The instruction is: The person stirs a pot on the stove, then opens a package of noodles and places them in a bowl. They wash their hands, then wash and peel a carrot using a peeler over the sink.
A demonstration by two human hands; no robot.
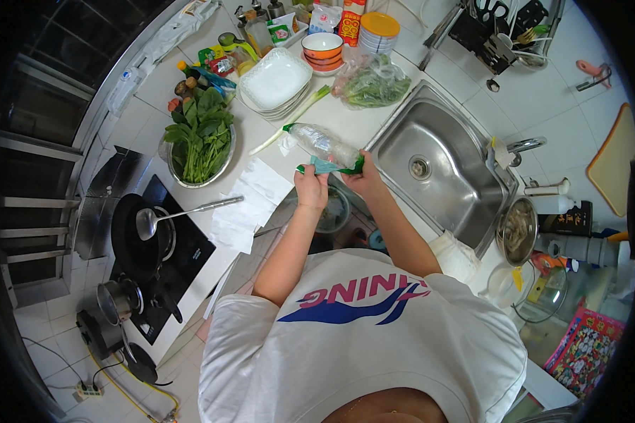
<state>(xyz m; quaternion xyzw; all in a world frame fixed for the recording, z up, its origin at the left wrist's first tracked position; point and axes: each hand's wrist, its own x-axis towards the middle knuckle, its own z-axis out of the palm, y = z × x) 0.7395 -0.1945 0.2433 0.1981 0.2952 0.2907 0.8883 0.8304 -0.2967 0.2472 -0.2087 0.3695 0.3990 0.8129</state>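
Observation:
A clear plastic package (325, 144) with green ends lies over the counter's front edge, partly crumpled. Its contents are hard to make out through the film. My left hand (312, 187) pinches the green and teal edge at its near left side. On the other side, my right hand (362, 174) grips the green end close to the sink. A leek or large scallion (291, 119) stretches across the counter behind the package. Just left of my left hand lie white paper sheets (254, 201). A bin (332, 211) with scraps stands below my hands.
The steel sink (434, 158) is to the right. Left are a basin of leafy greens (201, 137), a wok (135, 248) with a ladle (147, 223) across it, and a saucepan (115, 302). Square plates (275, 79), bowls (323, 47) and bagged greens (373, 84) stand behind.

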